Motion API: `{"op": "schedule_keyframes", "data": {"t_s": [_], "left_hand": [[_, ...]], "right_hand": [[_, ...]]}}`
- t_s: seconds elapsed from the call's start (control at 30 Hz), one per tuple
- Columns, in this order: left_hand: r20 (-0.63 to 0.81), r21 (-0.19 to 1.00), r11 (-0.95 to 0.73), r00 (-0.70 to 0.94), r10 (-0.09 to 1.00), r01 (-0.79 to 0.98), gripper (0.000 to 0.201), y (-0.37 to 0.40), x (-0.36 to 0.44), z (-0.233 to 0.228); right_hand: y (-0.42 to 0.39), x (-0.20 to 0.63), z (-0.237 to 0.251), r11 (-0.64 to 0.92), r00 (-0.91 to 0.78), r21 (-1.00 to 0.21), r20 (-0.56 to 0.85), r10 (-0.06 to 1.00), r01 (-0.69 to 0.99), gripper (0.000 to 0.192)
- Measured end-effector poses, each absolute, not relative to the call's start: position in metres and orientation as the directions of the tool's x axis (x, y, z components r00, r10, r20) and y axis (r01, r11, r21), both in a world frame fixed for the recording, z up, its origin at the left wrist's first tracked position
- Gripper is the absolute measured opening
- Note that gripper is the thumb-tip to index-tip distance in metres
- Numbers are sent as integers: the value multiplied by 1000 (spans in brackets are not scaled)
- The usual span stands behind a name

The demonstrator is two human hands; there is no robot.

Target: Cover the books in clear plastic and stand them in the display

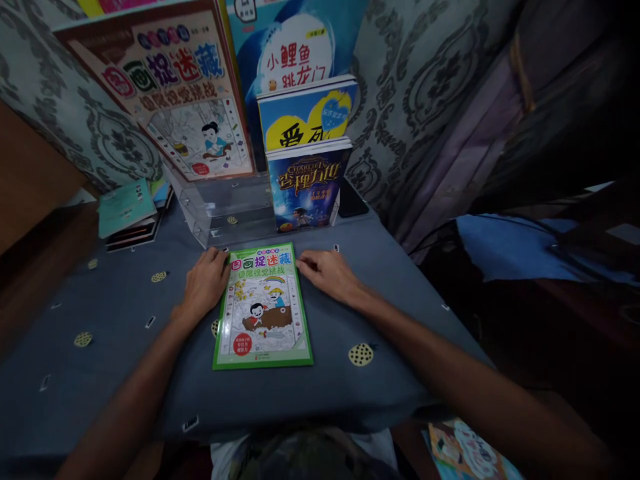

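Forearms: both are reaching in from the near edge.
Green activity book (263,308): is lying flat, mid-table; likely light, thin, bendy, glossy cover.
Left hand (206,283): fingers are curling loosely onto the top-left corner.
Right hand (327,273): fingertips are touching the top-right corner, nothing gripped.
Hold: probably best pinched at those corners.
Clear stand (220,207): is sitting just behind.

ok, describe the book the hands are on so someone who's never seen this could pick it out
On the grey-blue cloth covering the table, just in front of the clear acrylic stand, a thin green-bordered picture book lies flat, face up. The left hand and right hand touch its top corners. Unlike the dark blue book and others propped upright behind, it lies flat and shows a cartoon child in a brown boat.
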State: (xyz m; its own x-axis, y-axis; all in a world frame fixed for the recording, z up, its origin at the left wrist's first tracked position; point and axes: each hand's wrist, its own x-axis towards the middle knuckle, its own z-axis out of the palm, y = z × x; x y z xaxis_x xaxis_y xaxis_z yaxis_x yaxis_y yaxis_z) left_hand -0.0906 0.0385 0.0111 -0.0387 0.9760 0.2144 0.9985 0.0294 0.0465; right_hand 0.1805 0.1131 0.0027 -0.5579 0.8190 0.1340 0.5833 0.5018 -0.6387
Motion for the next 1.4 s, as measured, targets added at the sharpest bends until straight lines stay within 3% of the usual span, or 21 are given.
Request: {"op": "schedule_keyframes", "data": {"t_s": [0.2,0.43,0.97,1.4], "left_hand": [[284,92,-114,84,955,989,34,45,-101,-6],[316,46,-204,179,932,978,37,49,-92,-8],[272,139,-465,417,867,875,40,89,-32,-8],[283,177,-493,436,854,852,43,103,-18,-12]], "right_hand": [[114,176,-16,657,-575,-531,341,744,535,20],[118,176,-25,700,-587,-532,401,703,475,19],[116,176,-20,689,-598,-541,373,710,481,19],[117,179,-18,687,-609,-527,349,712,501,20]]}}
